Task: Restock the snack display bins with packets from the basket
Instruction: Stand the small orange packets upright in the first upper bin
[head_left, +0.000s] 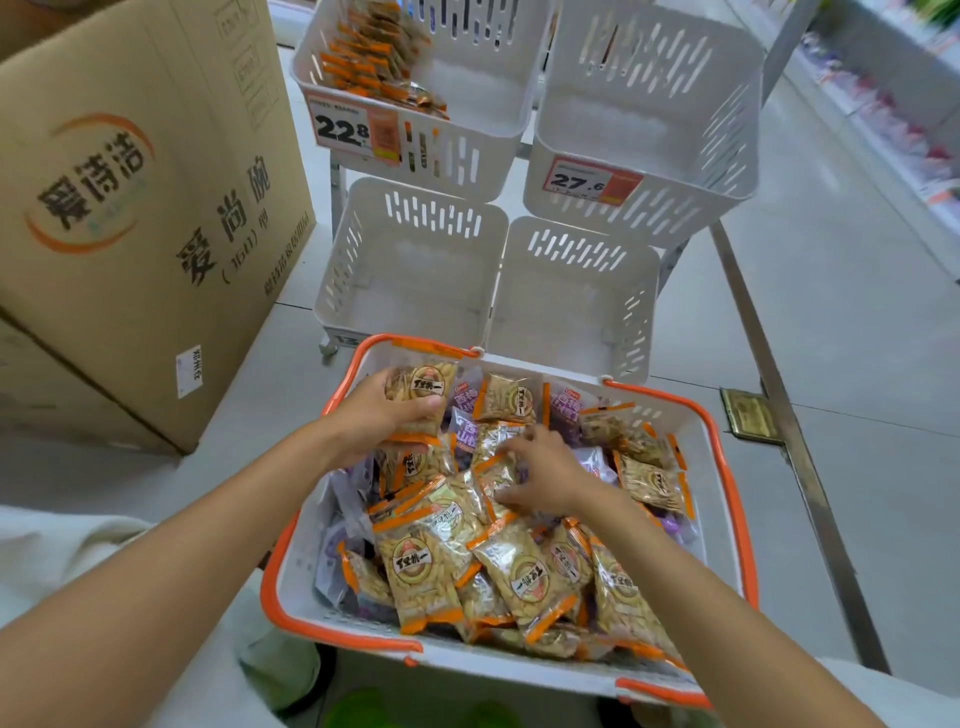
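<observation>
Basket (291, 613), white with orange rim, on the floor below the display bins (415, 260); heaped with small clear peanut packets (415, 571), orange-edged, plus purple ones.

Left hand (374, 415) at the basket's far-left corner, fingers closed round a small stack of peanut packets.

Right hand (545, 473) mid-basket, fingers spread and curled on another packet; grip probably not yet closed.

Packets look light, crinkly, slick; the contents would likely crush. Pinch by sealed edges or stack flat.

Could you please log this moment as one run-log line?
left hand: holding orange-edged packets | right hand: reaching into basket | lower bins: empty
</observation>
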